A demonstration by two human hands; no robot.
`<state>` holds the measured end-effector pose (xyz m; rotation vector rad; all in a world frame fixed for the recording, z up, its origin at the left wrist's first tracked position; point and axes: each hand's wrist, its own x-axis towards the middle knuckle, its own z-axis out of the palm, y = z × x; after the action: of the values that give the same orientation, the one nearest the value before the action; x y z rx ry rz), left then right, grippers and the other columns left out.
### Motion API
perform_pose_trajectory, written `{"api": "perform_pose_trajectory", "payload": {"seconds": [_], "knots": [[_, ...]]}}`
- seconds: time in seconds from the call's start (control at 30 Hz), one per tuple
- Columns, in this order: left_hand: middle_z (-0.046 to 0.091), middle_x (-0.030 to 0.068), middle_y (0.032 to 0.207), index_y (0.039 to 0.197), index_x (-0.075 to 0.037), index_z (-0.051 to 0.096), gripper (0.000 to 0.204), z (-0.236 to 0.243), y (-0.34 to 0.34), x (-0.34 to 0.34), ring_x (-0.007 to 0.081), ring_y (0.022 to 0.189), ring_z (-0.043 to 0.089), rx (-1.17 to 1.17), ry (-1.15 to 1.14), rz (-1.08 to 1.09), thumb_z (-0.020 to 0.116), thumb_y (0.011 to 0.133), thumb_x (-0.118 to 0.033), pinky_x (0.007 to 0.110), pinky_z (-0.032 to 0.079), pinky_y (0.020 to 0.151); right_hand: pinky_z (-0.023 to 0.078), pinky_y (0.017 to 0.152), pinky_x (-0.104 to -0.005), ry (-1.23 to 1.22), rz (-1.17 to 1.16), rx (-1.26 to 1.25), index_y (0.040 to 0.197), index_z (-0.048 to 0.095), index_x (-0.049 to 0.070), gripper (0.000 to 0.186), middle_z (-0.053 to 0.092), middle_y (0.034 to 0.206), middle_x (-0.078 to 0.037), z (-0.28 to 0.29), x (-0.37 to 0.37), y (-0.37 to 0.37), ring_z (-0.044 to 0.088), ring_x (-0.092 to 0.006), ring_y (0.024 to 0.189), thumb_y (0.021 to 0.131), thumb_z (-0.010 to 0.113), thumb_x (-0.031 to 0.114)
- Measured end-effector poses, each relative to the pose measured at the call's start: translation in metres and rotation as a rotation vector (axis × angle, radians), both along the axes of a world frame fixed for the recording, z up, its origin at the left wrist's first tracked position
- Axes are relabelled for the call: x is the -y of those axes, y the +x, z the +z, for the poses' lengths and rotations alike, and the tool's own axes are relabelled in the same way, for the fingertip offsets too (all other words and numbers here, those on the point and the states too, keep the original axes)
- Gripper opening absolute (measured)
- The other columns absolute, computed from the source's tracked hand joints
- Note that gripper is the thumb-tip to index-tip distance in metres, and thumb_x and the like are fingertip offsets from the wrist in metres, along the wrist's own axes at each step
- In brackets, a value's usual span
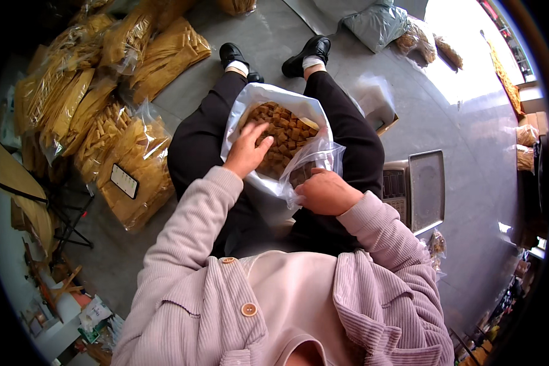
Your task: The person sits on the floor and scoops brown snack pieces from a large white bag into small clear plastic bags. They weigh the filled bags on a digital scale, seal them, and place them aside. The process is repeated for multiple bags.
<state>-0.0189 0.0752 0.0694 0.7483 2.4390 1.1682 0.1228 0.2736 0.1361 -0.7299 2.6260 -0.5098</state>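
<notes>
A large white bag (230, 131) stands between my legs with its mouth open, full of small brown cubes (282, 131). Over the cubes at the bag's left side, my left hand (247, 149) has its fingers apart, the tips at the cubes. My right hand (329, 192) is closed on the edge of a clear plastic bag (311, 160), which lies across the right side of the white bag's mouth. Its fingertips are partly hidden by the hand and the crumpled film. Whether anything is inside the clear bag, I cannot tell.
Clear bags of long tan strips (73, 104) are piled at the left, with a phone (124, 181) on one. A scale with a metal tray (426, 190) stands right of my leg. Grey sacks (377, 27) and filled clear bags (416, 41) lie at the far right.
</notes>
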Motion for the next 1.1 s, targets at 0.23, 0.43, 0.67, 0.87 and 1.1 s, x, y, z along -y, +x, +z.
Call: {"api": "perform_pose_trajectory", "payload": {"seconds": [0.23, 0.43, 0.67, 0.87, 1.1], "knots": [[0.045, 0.0143, 0.140, 0.141, -0.009, 0.042, 0.056, 0.090, 0.083, -0.004, 0.0300, 0.128, 0.046, 0.269, 0.387, 0.080, 0.063, 0.094, -0.030, 0.041, 0.043, 0.102, 0.048, 0.090, -0.0428, -0.039, -0.153, -0.134, 0.087, 0.063, 0.006, 0.009, 0.067, 0.090, -0.010, 0.003, 0.020, -0.010, 0.066, -0.0300, 0.084, 0.081, 0.059, 0.010], [0.060, 0.0070, 0.120, 0.112, -0.008, 0.064, 0.022, 0.078, 0.062, 0.012, 0.0152, 0.100, 0.062, -0.072, 0.347, 0.148, 0.057, 0.093, 0.000, 0.024, 0.055, 0.072, 0.044, 0.096, -0.0437, -0.135, -0.283, -0.199, 0.104, 0.063, 0.006, 0.022, 0.067, 0.107, -0.009, 0.026, 0.045, -0.031, 0.064, -0.0288, 0.098, 0.084, 0.059, 0.011], [0.064, 0.0091, 0.116, 0.094, -0.004, 0.064, 0.024, 0.064, 0.045, 0.013, 0.0145, 0.089, 0.065, -0.230, 0.313, 0.152, 0.052, 0.083, 0.015, 0.025, 0.052, 0.072, 0.049, 0.086, -0.0456, -0.431, -0.336, 0.141, 0.117, 0.057, 0.002, 0.034, 0.065, 0.105, -0.022, -0.013, 0.044, -0.022, 0.064, -0.0379, 0.097, 0.092, 0.057, 0.025], [0.068, 0.0107, 0.105, 0.081, -0.002, 0.067, 0.020, 0.038, 0.048, 0.020, 0.0246, 0.091, 0.067, -0.223, 0.205, 0.150, 0.053, 0.080, 0.013, 0.030, 0.053, 0.078, 0.052, 0.077, -0.0406, -0.718, -0.709, -0.050, 0.107, 0.066, 0.003, 0.029, 0.067, 0.101, -0.017, 0.016, 0.010, -0.030, 0.066, -0.0341, 0.090, 0.089, 0.066, 0.026], [0.066, 0.0108, 0.111, 0.108, -0.004, 0.069, 0.033, 0.048, 0.043, 0.013, 0.0255, 0.100, 0.065, -0.343, 0.225, 0.166, 0.055, 0.082, 0.012, 0.031, 0.053, 0.083, 0.055, 0.070, -0.0412, 0.048, -0.915, -0.147, 0.150, 0.021, 0.014, 0.084, 0.068, 0.085, -0.021, -0.037, -0.032, -0.041, 0.068, -0.0356, 0.079, 0.081, 0.066, 0.027]]}}
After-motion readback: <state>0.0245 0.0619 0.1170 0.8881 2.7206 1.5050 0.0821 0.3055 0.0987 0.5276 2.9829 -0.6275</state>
